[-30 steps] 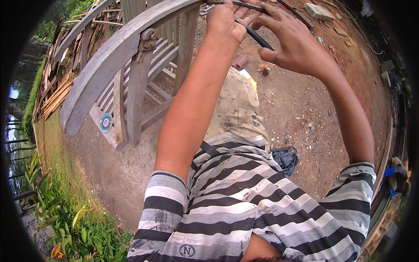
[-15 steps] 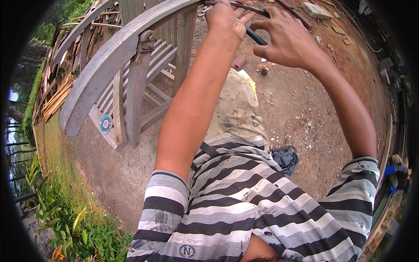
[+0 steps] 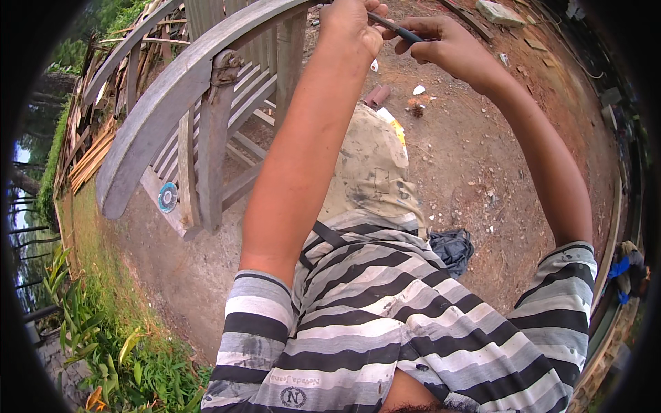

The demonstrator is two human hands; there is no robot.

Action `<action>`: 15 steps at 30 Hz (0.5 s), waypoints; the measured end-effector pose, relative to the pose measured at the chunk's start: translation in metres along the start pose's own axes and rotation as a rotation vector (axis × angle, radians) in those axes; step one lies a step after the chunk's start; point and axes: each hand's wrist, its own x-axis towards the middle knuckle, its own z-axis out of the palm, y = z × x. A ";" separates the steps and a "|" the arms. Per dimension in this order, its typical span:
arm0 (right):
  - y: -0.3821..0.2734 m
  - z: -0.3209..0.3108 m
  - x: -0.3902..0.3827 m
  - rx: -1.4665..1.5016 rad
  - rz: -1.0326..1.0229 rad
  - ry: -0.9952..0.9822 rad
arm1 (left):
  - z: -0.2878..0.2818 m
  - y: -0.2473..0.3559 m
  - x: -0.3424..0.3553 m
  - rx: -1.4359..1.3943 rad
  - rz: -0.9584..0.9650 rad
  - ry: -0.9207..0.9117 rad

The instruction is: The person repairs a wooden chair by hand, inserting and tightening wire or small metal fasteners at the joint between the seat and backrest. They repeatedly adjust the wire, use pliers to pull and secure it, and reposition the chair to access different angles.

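A slim dark tool (image 3: 395, 27) with a black handle spans the gap between my hands at the top of the view. My right hand (image 3: 451, 51) is closed round its handle, thumb and fingers pinched together. At the tool's other end, the curled fingers of my left hand (image 3: 349, 29) close about it; the tip is hidden there. Just left of that hand runs the curved grey armrest of a weathered wooden chair (image 3: 155, 96). A round blue-rimmed disc (image 3: 167, 197) lies on a lower slat of the chair.
Stacked planks (image 3: 96, 151) lie beyond the chair at left. A dark crumpled cloth (image 3: 451, 251) is on the dirt ground by my trousers. Brown pieces (image 3: 376, 96) and a pine cone (image 3: 416, 111) lie farther ahead. Green plants (image 3: 124, 358) grow at lower left.
My right hand has gone from spread fingers beside the tool to a closed grip on its handle. My left fingers have curled in, and the tool has turned slightly.
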 end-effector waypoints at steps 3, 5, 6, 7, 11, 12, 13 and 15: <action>-0.007 0.013 -0.001 -0.034 -0.060 0.096 | -0.026 -0.010 0.028 -0.107 -0.077 -0.214; 0.002 0.015 0.002 0.008 -0.138 0.142 | -0.030 -0.016 0.023 -0.240 -0.112 -0.243; 0.002 0.013 0.003 -0.028 -0.140 0.134 | -0.032 -0.016 0.019 -0.309 -0.127 -0.252; -0.001 0.010 0.005 -0.064 -0.142 0.125 | -0.035 -0.017 0.020 -0.319 -0.116 -0.287; -0.020 -0.007 0.012 -0.099 -0.151 0.141 | -0.048 -0.015 0.021 -0.295 -0.085 -0.418; -0.031 -0.009 0.011 -0.171 -0.134 0.180 | -0.051 -0.014 0.020 -0.274 -0.080 -0.447; -0.045 -0.010 0.006 -0.239 -0.116 0.217 | -0.051 -0.013 0.017 -0.313 -0.093 -0.452; -0.051 -0.015 0.003 -0.294 -0.101 0.262 | -0.049 -0.011 0.007 -0.395 -0.124 -0.469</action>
